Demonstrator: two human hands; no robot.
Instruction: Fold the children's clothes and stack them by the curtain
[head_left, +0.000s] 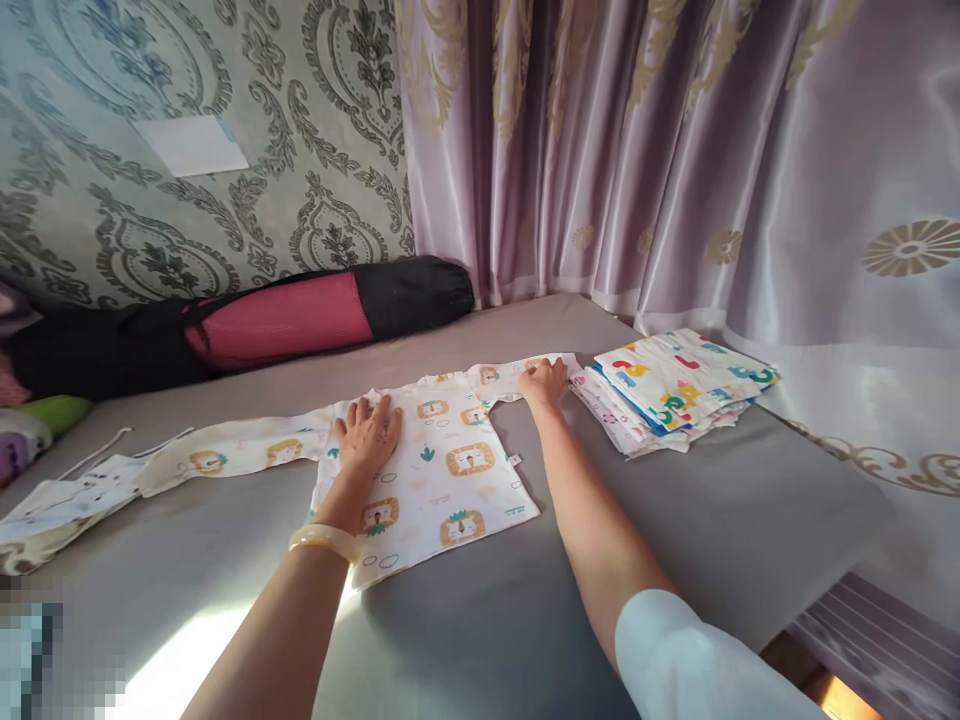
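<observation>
A small white long-sleeved shirt [420, 500] printed with lion faces lies spread out, both sleeves stretched to the sides. My left hand [366, 437] rests on its upper left chest, fingers apart and lying flat, with a pale bangle on the wrist. On the right sleeve, near the cuff, lies my right hand [544, 383], its fingers spread over the cloth. Just beyond that cuff is a stack of folded clothes [686, 375], the top one white with colourful prints. The left sleeve reaches toward another white printed garment [82, 495] with drawstrings.
A grey sheet [712, 530] covers the bed. Along the patterned wall lies a long black and pink bag [292, 320]. Purple curtains [600, 150] hang behind the stack. A green and purple soft thing [45, 425] sits at the far left.
</observation>
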